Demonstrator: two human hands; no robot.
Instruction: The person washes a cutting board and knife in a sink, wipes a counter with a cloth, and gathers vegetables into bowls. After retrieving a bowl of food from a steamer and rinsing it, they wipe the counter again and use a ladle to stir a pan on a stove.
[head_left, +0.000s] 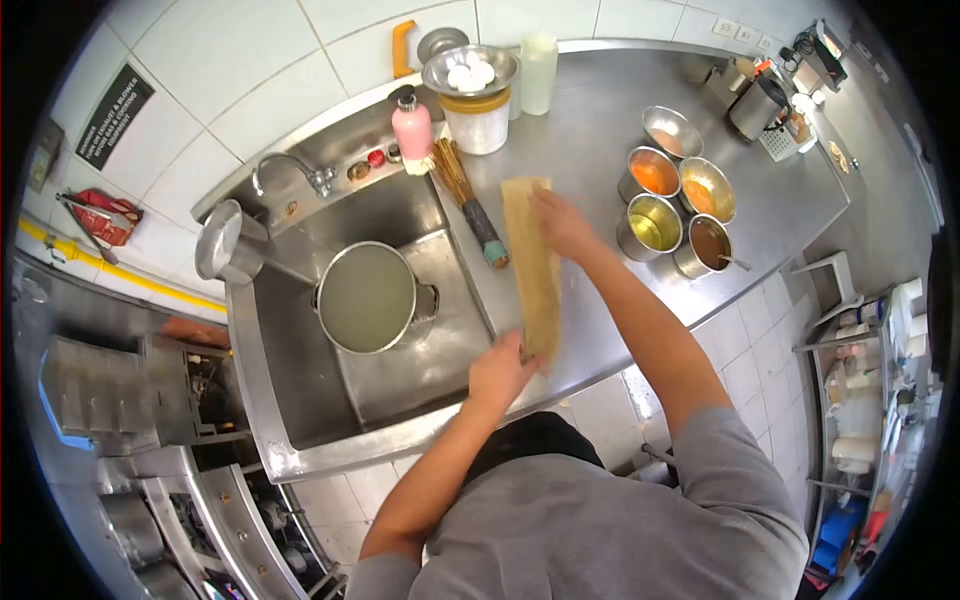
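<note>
A long folded tan cloth [532, 265] lies along the steel counter, right of the sink. My right hand [562, 222] holds its far end, the fingers closed on the edge. At the near end, close to the counter's front edge, my left hand [502, 372] grips the cloth between thumb and fingers. Just left of the cloth lies a stick brush [468, 205] with a dark and teal wrapped handle. A large pot [367, 298] of cloudy liquid stands in the sink [440, 275].
Several metal containers of sauces and liquids, one an orange sauce [654, 175], stand at the right. Behind the brush are a pink bottle [412, 128] and a bowl [470, 72] on a tub. A faucet [290, 176] and a saucepan [228, 243] are at the left.
</note>
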